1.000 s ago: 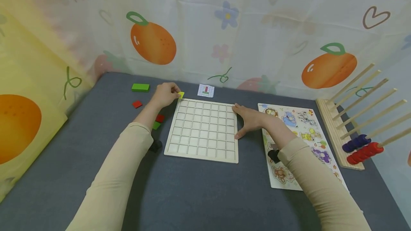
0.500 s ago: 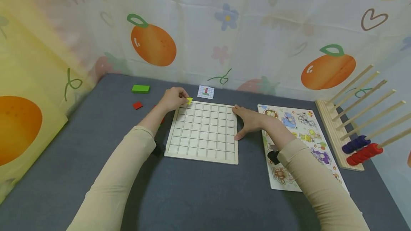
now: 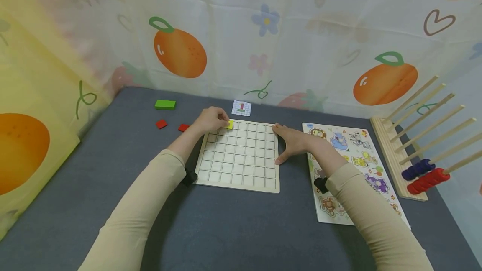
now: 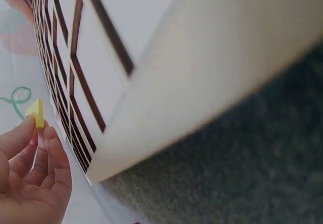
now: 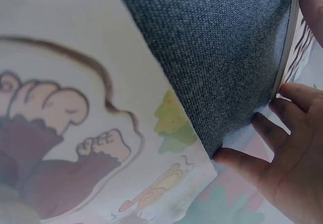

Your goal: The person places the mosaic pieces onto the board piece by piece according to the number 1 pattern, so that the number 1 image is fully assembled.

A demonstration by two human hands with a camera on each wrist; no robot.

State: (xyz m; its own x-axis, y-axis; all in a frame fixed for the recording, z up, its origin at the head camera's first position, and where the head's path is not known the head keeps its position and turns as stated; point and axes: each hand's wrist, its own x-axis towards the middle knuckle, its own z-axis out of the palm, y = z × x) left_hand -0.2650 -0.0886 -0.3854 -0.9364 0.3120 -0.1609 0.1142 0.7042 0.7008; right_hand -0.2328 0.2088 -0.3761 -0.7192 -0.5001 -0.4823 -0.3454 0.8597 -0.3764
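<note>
A pale square grid board (image 3: 241, 154) lies on the dark cloth. Over its far left corner my left hand (image 3: 212, 119) pinches a small yellow tile (image 3: 230, 124) between thumb and fingertips. The left wrist view also shows this yellow tile (image 4: 35, 114) held by its edges, apparently just above the board. Along the board's right edge rests my right hand (image 3: 295, 140), thumb and fingers spread. In the right wrist view several fingers of that hand (image 5: 298, 148) extend, some touching the board's edge (image 5: 285, 47).
Left of the board lie a green block (image 3: 165, 104), a red tile (image 3: 161, 124) and another red tile (image 3: 183, 127). A small pattern card (image 3: 241, 108) lies behind it. Rightward are an animal puzzle board (image 3: 344, 154) and a wooden peg stand (image 3: 395, 154) with blue and red rings.
My left hand has carried the yellow tile rightward and nearer, from beside the board's far left corner onto its far row. The right hand stays at the right edge.
</note>
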